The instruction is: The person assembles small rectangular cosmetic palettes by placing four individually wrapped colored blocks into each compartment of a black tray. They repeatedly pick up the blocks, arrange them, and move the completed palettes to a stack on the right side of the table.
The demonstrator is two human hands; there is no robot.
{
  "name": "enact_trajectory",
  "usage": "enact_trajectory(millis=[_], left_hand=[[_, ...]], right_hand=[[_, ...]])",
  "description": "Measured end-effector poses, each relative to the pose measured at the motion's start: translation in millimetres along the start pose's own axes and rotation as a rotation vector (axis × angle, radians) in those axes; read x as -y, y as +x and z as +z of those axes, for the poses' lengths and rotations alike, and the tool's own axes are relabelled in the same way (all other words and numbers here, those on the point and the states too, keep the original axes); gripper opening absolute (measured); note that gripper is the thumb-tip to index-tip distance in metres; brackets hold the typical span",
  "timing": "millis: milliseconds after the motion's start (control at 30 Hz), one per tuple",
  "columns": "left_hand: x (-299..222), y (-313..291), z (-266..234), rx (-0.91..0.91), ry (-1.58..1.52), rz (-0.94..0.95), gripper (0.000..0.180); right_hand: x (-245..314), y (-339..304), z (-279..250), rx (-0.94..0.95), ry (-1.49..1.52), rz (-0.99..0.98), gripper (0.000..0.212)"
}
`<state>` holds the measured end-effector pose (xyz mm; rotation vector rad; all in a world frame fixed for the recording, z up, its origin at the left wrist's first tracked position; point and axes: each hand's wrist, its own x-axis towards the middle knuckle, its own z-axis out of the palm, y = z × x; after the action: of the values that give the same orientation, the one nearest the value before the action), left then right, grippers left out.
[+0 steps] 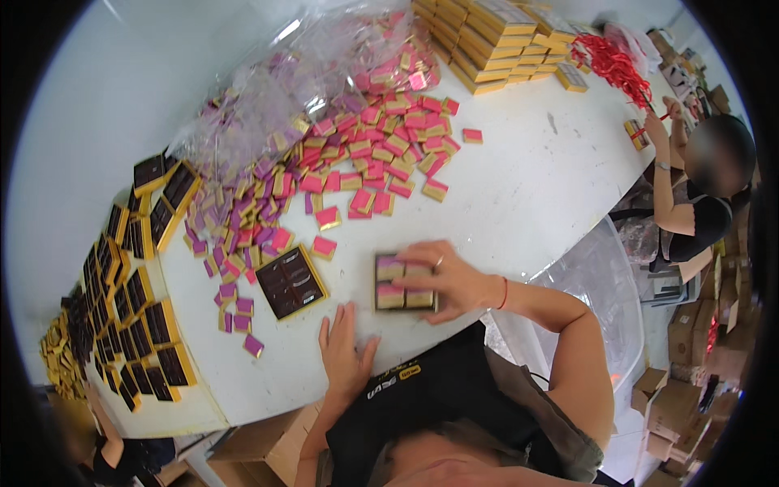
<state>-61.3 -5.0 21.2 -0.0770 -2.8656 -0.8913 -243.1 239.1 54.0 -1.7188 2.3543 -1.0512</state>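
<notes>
Item: a gold-edged tray [403,283] part filled with pink and purple wrapped squares, lying on the white table [519,187] near its front edge; we have our right hand [451,280] curled over its right side, fingers pressing on the squares, while our left hand [345,349] lies flat and empty on the table just below and left of it. Adjacent: an empty dark tray [290,282] to the left, a loose spread of pink and purple squares [357,162] beyond, rows of empty trays [138,308] at the far left, stacked gold boxes [487,40] at the far end, and another person [690,187] handling red ribbon [613,65].
</notes>
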Motion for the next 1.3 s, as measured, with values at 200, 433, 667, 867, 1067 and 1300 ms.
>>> enact_trajectory(millis=[200, 433, 667, 867, 1067, 1300], left_hand=[[-5.3, 7.7, -5.5, -0.097, -0.105, 0.019, 0.042], [10.0, 8.2, 6.3, -0.294, -0.251, 0.003, 0.031], [27.6, 27.1, -62.9, -0.373, 0.116, -0.028, 0.086], [76.2, 66.2, -102.4, -0.037, 0.115, -0.091, 0.121], [39.2, 51.1, -70.3, -0.218, -0.004, 0.128, 0.096], [-7.9, 31.6, -28.3, -0.083, 0.011, 0.143, 0.104]], right_hand=[[-138.4, 46.7, -157.6, -0.908, -0.646, 0.178, 0.077], [-280.9, 111.1, -343.8, -0.708, -1.025, 0.893, 0.074], [-179.2, 181.7, -221.5, -0.553, -0.615, -0.002, 0.058], [-81.9, 120.2, -20.0, 0.018, -0.299, -0.114, 0.045], [-83.3, 122.2, -2.5, -0.028, -0.442, -0.200, 0.028], [-80.1, 115.8, 4.5, -0.184, -0.405, -0.123, 0.019]])
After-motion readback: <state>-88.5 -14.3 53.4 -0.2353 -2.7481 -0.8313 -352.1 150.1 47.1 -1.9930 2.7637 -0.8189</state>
